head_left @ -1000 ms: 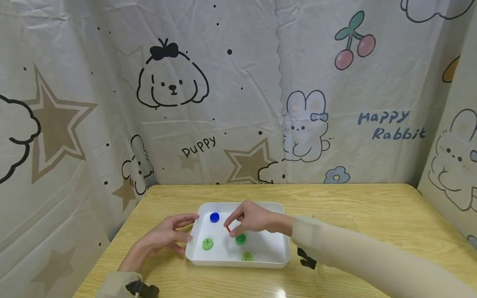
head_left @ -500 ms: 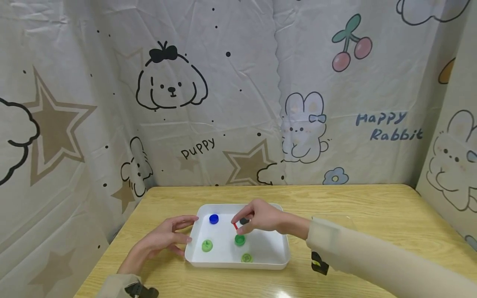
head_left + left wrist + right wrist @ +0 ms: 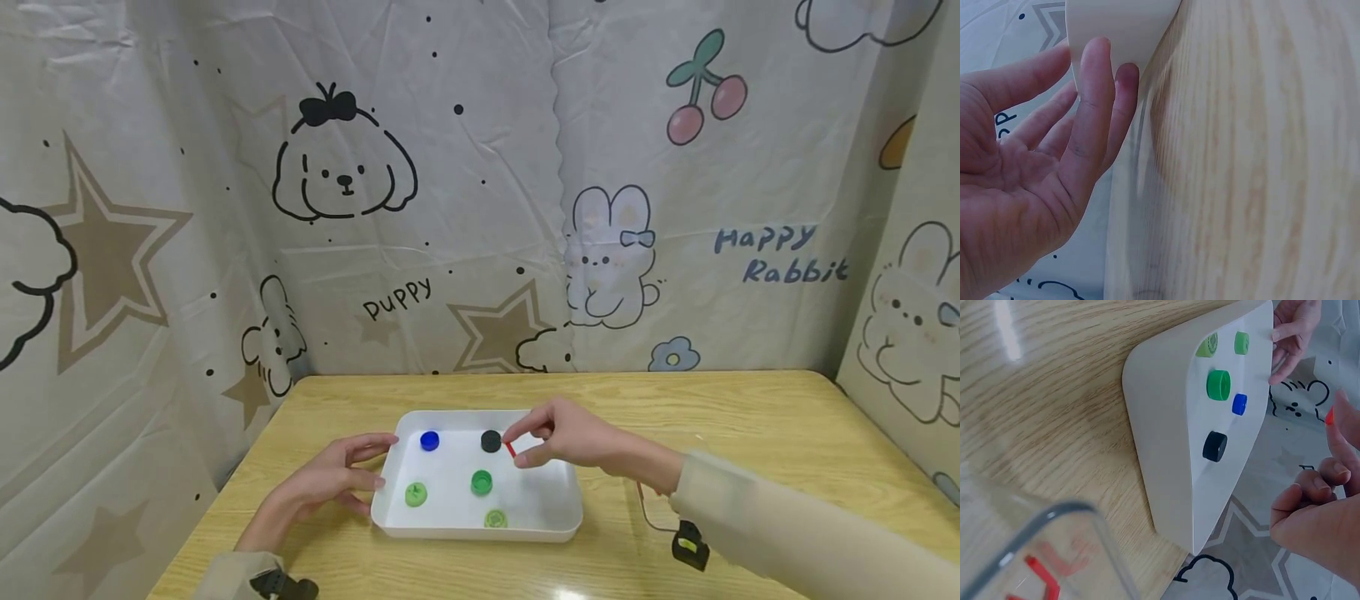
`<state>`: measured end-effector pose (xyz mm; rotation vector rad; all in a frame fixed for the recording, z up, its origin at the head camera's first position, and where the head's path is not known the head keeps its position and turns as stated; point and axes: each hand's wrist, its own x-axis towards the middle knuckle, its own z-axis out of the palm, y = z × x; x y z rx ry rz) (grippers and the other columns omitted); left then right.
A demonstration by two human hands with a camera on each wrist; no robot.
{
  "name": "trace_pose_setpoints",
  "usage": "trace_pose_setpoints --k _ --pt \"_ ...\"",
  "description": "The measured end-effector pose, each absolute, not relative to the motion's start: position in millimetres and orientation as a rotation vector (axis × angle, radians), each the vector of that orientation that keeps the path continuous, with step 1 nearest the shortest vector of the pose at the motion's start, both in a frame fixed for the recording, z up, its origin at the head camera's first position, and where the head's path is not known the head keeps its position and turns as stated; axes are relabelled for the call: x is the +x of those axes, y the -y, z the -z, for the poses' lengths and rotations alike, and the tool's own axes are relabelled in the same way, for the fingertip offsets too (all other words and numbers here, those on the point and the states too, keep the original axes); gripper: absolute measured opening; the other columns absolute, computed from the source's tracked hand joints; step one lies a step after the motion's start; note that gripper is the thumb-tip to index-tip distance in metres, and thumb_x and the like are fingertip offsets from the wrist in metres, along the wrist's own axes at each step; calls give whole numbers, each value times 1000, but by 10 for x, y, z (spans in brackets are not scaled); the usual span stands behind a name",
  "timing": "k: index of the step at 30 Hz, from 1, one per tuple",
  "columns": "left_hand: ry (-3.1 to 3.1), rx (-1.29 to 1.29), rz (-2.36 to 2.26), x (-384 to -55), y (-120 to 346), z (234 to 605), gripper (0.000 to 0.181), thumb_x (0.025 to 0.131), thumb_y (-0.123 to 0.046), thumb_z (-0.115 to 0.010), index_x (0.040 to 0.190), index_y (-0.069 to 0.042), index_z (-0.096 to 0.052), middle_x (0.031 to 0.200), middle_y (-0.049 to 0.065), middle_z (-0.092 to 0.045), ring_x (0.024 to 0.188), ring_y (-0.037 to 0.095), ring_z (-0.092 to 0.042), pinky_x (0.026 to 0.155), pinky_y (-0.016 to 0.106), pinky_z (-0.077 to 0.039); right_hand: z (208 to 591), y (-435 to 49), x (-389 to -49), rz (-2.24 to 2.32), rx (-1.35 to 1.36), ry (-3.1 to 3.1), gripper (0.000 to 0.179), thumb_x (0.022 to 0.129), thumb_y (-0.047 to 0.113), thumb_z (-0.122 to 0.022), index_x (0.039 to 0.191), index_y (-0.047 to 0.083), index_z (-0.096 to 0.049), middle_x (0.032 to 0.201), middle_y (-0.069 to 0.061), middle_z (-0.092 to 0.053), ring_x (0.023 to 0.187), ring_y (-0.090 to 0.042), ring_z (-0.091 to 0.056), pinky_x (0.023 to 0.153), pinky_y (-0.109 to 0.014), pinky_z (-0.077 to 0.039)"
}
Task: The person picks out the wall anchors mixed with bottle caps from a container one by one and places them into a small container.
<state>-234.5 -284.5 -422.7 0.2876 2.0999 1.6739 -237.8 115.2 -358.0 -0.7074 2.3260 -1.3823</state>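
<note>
My left hand (image 3: 341,471) rests its fairly straight fingers against the left wall of the white tray (image 3: 525,535); the left wrist view shows fingertips touching the tray's outer side (image 3: 1116,25). My right hand (image 3: 573,433) pinches a thin red piece (image 3: 511,450) between thumb and index finger above the tray's right half. Its exact shape is mostly hidden by the fingers. Inside the tray lie a blue cap (image 3: 430,440), a black cap (image 3: 491,441), a green cap (image 3: 482,482) and two light green caps, one at left (image 3: 416,494) and one near the front (image 3: 496,518).
A clear box (image 3: 1079,515) stands on the table right of the tray, partly under my right forearm in the head view. A bent red piece (image 3: 1047,578) shows in it. The wooden table (image 3: 360,567) meets a printed curtain (image 3: 480,208) behind.
My right hand has moved to the right across the tray with the red piece, uncovering the black cap. My left hand has stayed at the tray's left wall.
</note>
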Motion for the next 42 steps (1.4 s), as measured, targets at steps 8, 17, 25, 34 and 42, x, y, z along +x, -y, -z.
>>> trace_pose_setpoints --k 8,17,25,34,42 --pt "-2102 266 -1668 -2343 2858 4253 73 93 -2 -76 158 3 -41 165 32 -29 113 34 -69 71 50 -65 3564 -1404 -2338 1407 -674 -2356 27 87 13 -87 113 12 -83 68 2 -30 70 -19 -34 67 -30 -36" --pt "-2102 260 -1672 -2365 2856 4244 73 93 -2 -76 158 2 -42 165 32 -28 112 34 -69 71 50 -65 3538 -1658 -2270 1439 -639 -2394 33 86 14 -87 118 9 -81 68 2 -31 67 -18 -32 74 -35 -43" --pt "-2105 270 -1663 -2356 2850 4246 74 93 -2 -76 158 3 -40 165 33 -26 111 34 -69 70 49 -65 3571 -1888 -2208 1472 -592 -2392 36 90 14 -85 124 5 -78 68 3 -28 65 -17 -30 72 -33 -40" --pt "-2085 291 -1678 -2333 2843 4215 74 94 -1 -74 159 4 -38 166 33 -25 114 35 -68 71 50 -65 3611 -2164 -2124 1497 -489 -2462 36 89 12 -85 123 4 -78 74 0 -31 71 -18 -33 60 -29 -31" --pt "-2096 274 -1662 -2336 2847 4211 74 93 -2 -75 158 3 -40 166 33 -26 115 35 -68 72 52 -65 3665 -2425 -2041 1475 -433 -2500 38 88 15 -87 123 2 -77 73 1 -30 70 -16 -34 57 -28 -31"
